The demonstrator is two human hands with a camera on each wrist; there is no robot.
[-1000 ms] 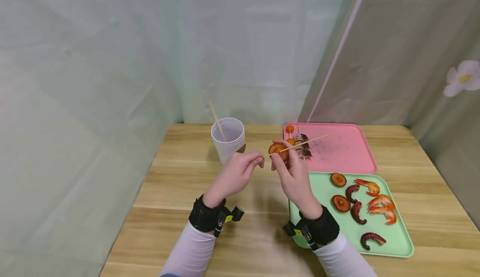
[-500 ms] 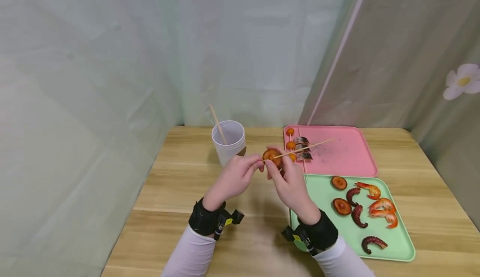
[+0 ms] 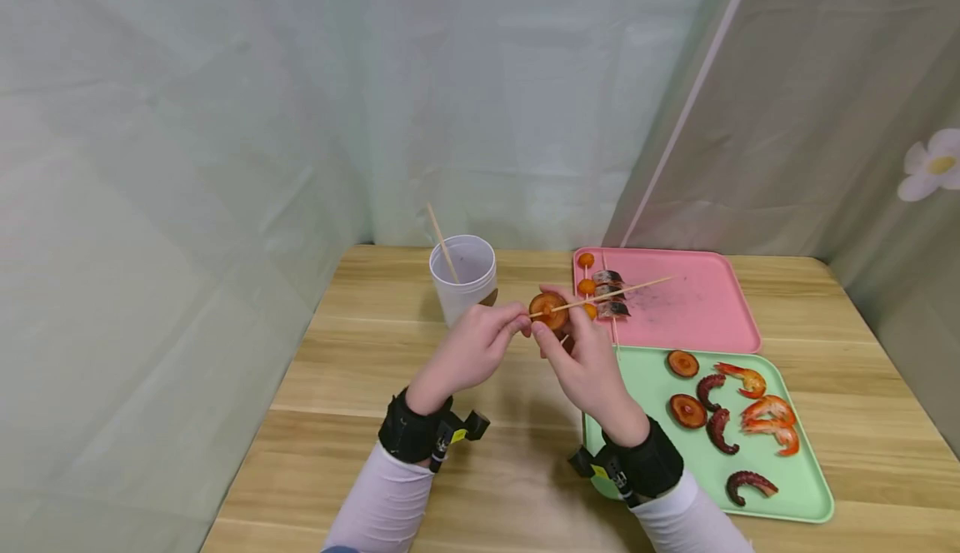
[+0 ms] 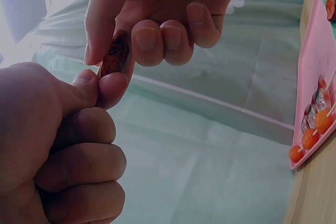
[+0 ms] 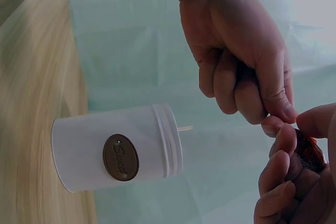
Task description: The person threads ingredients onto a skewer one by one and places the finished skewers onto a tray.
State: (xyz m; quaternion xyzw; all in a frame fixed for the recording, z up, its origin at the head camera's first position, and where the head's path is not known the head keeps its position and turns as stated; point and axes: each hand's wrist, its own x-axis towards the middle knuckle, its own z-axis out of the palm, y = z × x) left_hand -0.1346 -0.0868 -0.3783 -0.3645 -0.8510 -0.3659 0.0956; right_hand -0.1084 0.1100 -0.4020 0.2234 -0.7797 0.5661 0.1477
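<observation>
Both hands meet over the table in the head view. My left hand [image 3: 476, 345] pinches a thin wooden skewer [image 3: 637, 286] close to its left end. Between thumb and fingers my right hand [image 3: 588, 370] holds a round brown mushroom cap [image 3: 547, 299], its underside facing up. The skewer runs across the cap and sticks out to the upper right. In the left wrist view the cap [image 4: 116, 56] is seen edge-on, right at the left fingertips. Part of the cap is hidden by the right fingers.
A pink tray [image 3: 690, 303] bears skewered orange balls [image 3: 587, 286] and fish pieces [image 3: 611, 293]. Nearer, a green tray [image 3: 645, 453] holds mushroom caps [image 3: 687, 411], octopus tentacles [image 3: 718, 432] and shrimp [image 3: 768, 407]. A white cup [image 3: 456, 295] with a skewer inside stands behind the left hand.
The right hand has brought the mushroom cap leftward, closer to the left fingertips, and more of the skewer shows past it. The left hand keeps its pinch; the view has shifted slightly.
</observation>
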